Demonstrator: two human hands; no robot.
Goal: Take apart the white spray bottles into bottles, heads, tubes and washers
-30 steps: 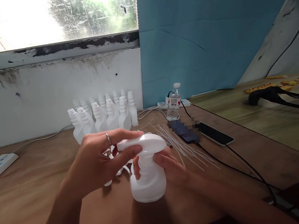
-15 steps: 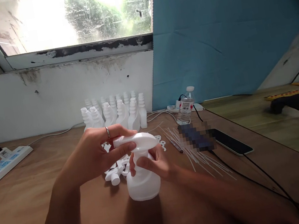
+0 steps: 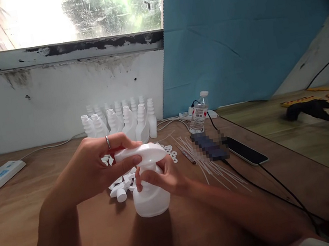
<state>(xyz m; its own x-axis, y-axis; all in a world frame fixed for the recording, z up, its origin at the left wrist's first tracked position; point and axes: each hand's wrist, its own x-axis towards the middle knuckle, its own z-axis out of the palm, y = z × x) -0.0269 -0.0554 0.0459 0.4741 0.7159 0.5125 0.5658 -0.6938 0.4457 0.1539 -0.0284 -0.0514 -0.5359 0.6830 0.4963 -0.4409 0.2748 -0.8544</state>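
Note:
A white spray bottle [image 3: 152, 203] stands upright on the brown table, with a white trigger spray head [image 3: 153, 153] on top of its neck. My left hand [image 3: 107, 159], a ring on one finger, pinches the spray head from the left between thumb and fingers. Around the bottle's neck, just below the head, my right hand [image 3: 163, 177] is wrapped. Loose white spray heads [image 3: 122, 190] lie in a pile behind and left of the bottle, partly hidden by my left hand.
Several headless white bottles [image 3: 129, 122] stand along the wall. Small white rings [image 3: 171, 153], thin white tubes [image 3: 209, 166] and a pen [image 3: 187, 155] lie right of my hands. Farther right are a water bottle [image 3: 199, 113] and a phone [image 3: 246, 149] with cables. A power strip [image 3: 0, 181] is at left.
The camera view has shifted slightly, so everything sits a little further left and higher. Both hands keep the same hold on the spray head and the bottle's neck.

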